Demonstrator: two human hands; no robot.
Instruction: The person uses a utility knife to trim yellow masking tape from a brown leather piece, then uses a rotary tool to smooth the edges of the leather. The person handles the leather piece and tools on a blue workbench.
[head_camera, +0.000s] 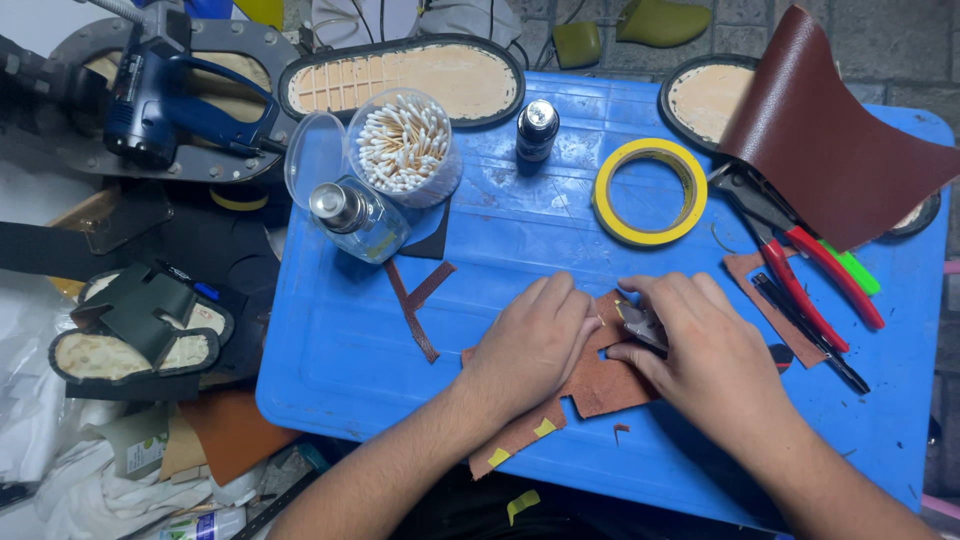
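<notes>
Right now the left hand (530, 345) lies flat, fingers released, pressing a brown cut leather piece (605, 380) onto the near middle of the blue plastic tabletop (400, 350). Touching it, the right hand (705, 360) grasps a small metal cutting tool (640, 325) at the leather's far edge.
</notes>
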